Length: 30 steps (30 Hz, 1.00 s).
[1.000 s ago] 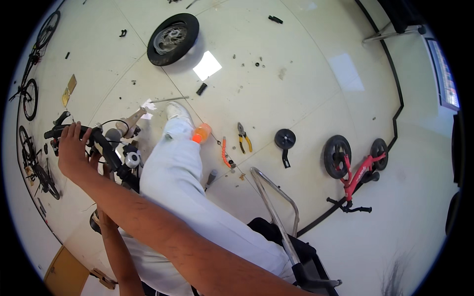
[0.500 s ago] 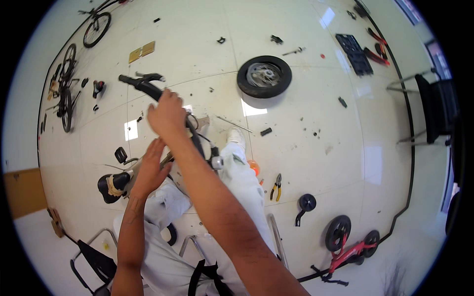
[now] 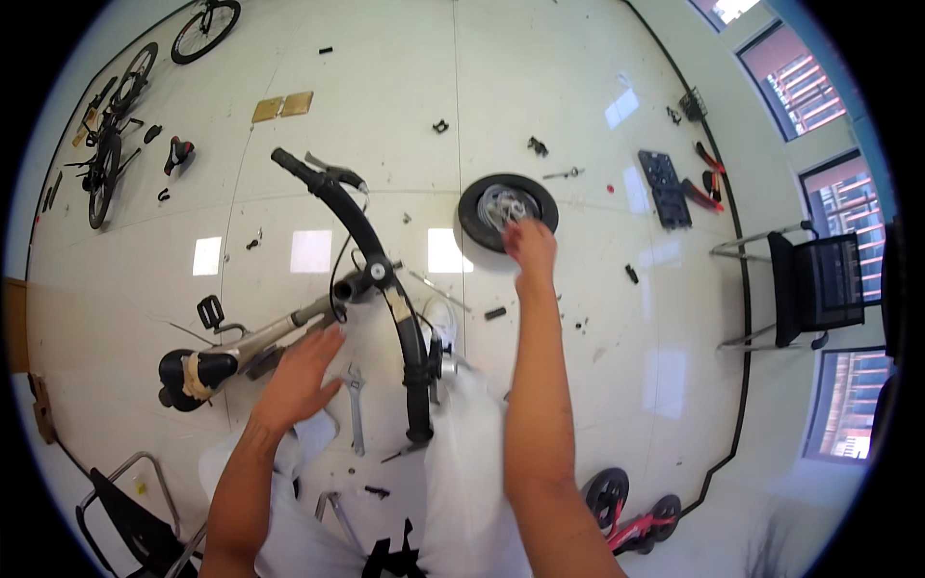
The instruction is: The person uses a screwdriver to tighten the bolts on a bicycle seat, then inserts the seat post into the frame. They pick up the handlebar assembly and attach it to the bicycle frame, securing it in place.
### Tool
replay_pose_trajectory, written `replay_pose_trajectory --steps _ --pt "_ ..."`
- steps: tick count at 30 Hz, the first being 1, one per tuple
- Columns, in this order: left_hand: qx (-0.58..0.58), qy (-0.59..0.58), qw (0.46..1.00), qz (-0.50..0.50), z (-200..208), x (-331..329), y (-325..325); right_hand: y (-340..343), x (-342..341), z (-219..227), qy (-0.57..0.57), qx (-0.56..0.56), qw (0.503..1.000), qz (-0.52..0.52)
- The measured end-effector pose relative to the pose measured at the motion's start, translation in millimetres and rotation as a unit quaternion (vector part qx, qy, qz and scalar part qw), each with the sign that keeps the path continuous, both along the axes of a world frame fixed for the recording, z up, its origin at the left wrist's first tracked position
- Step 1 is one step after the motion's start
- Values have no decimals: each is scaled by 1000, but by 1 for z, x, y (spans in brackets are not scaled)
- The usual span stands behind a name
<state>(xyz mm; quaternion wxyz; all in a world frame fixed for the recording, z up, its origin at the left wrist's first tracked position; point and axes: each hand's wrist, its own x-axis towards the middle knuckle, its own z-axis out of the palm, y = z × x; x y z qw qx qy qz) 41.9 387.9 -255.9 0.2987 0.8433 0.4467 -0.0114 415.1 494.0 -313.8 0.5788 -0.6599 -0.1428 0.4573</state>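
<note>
A bicycle frame point(image 3: 279, 337) lies on the pale tiled floor, with a black saddle point(image 3: 193, 371) at the left and a black handlebar point(image 3: 371, 260) running from upper left down to my legs. My left hand point(image 3: 299, 380) hovers flat with fingers apart just below the frame tube, holding nothing. My right hand point(image 3: 530, 246) is stretched out to a small black wheel point(image 3: 503, 207) and its fingers rest on the wheel's near rim. A silver wrench point(image 3: 355, 405) lies on the floor between my legs.
A black chair point(image 3: 809, 284) stands at the right. A small red bike point(image 3: 631, 515) lies at lower right. Bicycles point(image 3: 111, 154) lie at the far left, a black tray point(image 3: 665, 188) and red tools at upper right. Small parts are scattered about.
My right hand has let go of the handlebar and reached right to the black wheel. My left hand came off the frame and spread flat. The view turned right.
</note>
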Motion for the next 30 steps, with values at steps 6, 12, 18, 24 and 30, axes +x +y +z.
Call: replay_pose_trajectory --steps 6,12,18,24,30 --pt "-88 33 996 10 31 -18 -3 -67 58 -231 -130 -251 956 78" --pt "-155 81 984 26 23 -33 3 -84 33 -342 -289 -347 872 191" --pt "-157 62 986 12 9 -27 15 -111 92 -414 -466 -293 786 282" --pt "-110 40 993 3 8 -16 11 -103 63 -346 -282 -208 926 139" --pt "-85 -2 996 -31 -2 4 13 -27 -7 -53 -224 34 956 186"
